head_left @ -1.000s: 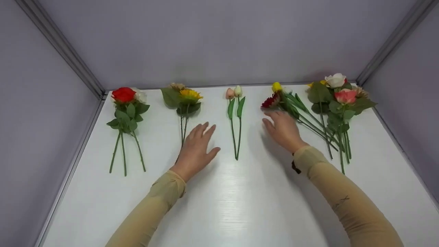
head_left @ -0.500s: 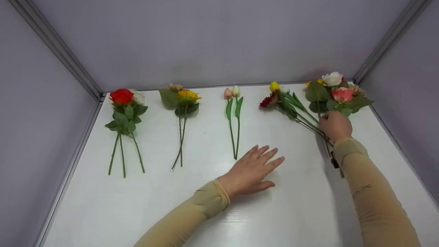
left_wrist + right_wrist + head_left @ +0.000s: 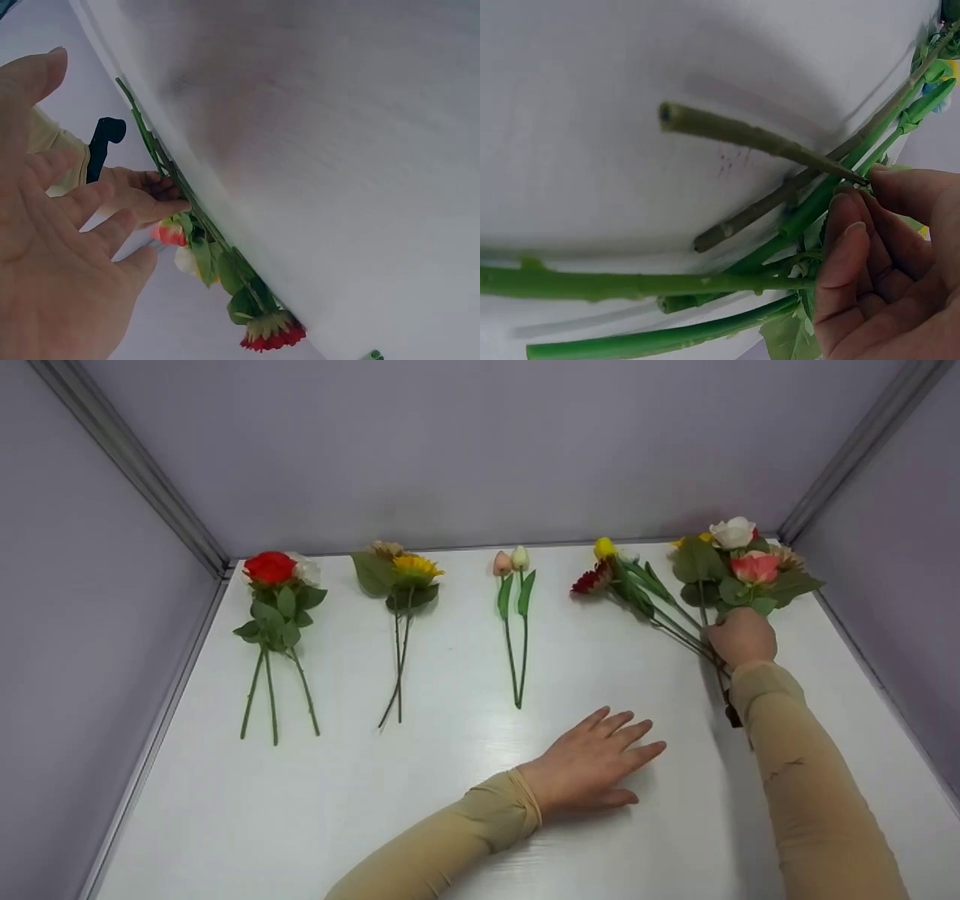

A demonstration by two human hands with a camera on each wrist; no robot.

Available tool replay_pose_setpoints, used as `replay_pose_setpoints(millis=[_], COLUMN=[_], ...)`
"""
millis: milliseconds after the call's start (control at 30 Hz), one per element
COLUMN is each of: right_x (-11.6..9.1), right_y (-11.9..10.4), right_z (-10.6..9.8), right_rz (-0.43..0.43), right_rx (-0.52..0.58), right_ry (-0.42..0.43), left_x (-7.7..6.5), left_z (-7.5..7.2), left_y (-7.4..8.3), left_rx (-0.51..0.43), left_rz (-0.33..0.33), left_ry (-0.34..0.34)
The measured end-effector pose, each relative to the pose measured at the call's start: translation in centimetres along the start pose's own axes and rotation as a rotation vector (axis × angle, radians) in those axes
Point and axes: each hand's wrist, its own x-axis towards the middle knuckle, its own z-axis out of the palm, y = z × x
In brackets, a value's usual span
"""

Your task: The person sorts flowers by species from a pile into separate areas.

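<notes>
At the right side my right hand (image 3: 744,637) pinches a brownish flower stem (image 3: 742,135) between thumb and fingers; the right wrist view shows its cut end pointing free of the table. Other green stems (image 3: 630,285) pass beside and below those fingers. Beyond the hand lie the heads of this pile: a white rose (image 3: 733,532), a pink flower (image 3: 756,567) and broad leaves (image 3: 696,561). A dark red flower (image 3: 592,579) and a yellow tulip (image 3: 604,548) lean left from crossing stems. My left hand (image 3: 589,765) is spread, palm down, over the front of the table, holding nothing.
Two tulips (image 3: 512,562) lie mid-table, their stem ends meeting. Left of them is a sunflower (image 3: 416,568) with a beige flower (image 3: 388,549). A red rose (image 3: 270,568) and a white one (image 3: 306,571) lie far left. Grey walls (image 3: 480,450) enclose the white table (image 3: 300,825).
My right hand has gone from beside the dark red flower to the right pile and pinched a stem. My left hand has moved right and nearer, away from the sunflower stems.
</notes>
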Motion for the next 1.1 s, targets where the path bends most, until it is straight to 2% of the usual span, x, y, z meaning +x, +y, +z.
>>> replay_pose_setpoints(millis=[300,533,767,867,967,1100], right_x=[0.3,0.3,-0.4,-0.9,-1.2,-2.1], right_y=[0.4,0.3,-1.5,-2.5,-3.3,-5.1], right_z=[-0.1,0.0,-0.1,-0.2,-0.3,-0.3], right_rz=[0.055,0.034,-0.015,-0.021,0.001,0.048], right_rx=[0.025,0.091,0.18,0.235,0.354,0.563], right_ry=[-0.024,0.02,0.041,0.023,-0.02,-0.104], left_x=[0.2,0.3,0.0,-0.1,-0.3,-0.9], left_z=[0.7,0.8,0.9,0.7,0.5,0.1], left_y=[-0.1,-0.8,-1.8,-2.2,-2.6,-3.2], left_rx=[-0.053,-0.111,-0.189,-0.245,-0.335,-0.543], left_rz=[-0.012,-0.045,-0.111,-0.152,-0.198,-0.297], left_ry=[-0.033,-0.048,-0.023,-0.008,0.031,0.112])
